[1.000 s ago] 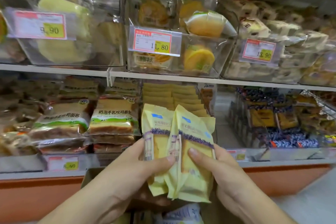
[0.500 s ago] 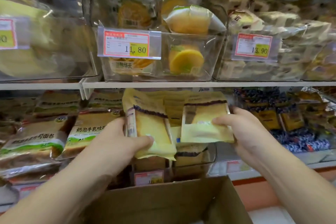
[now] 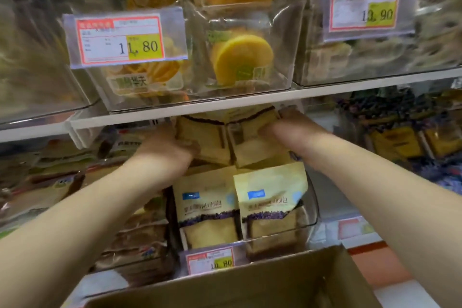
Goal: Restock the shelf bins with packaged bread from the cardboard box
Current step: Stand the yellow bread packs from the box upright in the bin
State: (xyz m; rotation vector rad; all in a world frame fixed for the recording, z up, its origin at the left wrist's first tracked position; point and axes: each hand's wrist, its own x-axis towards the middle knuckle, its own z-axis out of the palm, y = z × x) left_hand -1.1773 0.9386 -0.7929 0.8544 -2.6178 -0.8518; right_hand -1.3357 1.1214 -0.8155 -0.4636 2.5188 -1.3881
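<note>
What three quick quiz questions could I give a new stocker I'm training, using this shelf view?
1. True or false: each hand, left and right, holds a bread pack.
2. Multiple choice: the two held packs, left pack and right pack, are
A. in the box
B. under the upper shelf, above the lower bin
C. in the bin marked 11.80
3. Fill in: the lower bin's tag ends in ____.

Key: 1 true; 2 B; 3 .80
</note>
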